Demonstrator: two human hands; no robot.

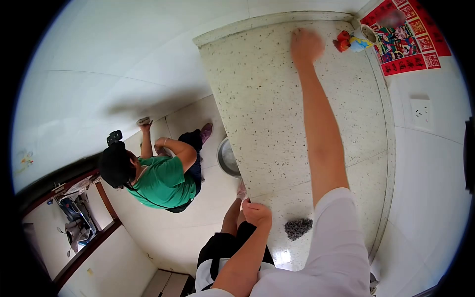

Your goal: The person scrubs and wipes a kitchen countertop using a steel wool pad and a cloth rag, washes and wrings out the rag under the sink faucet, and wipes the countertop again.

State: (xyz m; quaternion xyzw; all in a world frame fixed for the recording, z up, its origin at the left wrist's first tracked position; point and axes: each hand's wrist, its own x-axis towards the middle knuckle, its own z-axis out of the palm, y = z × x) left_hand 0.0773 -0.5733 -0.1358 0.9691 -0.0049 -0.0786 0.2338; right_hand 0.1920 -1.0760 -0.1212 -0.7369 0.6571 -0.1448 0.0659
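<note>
My right hand reaches to the far end of a speckled pale stone counter. It is closed and low over the surface, a little blurred; whatever may be under its fingers is hidden. Close to the counter's near left edge, my left hand is held with its fingers curled in. A tiny dark bit shows at its fingertips, too small to name. On the counter to the right of that hand lies a dark grey, shaggy, crumpled cloth or pad.
A yellow-and-blue can and a small red item stand in the far right corner. A person in green crouches at left, one hand at the wall. A metal basin sits on the floor beside the counter. A socket is at right.
</note>
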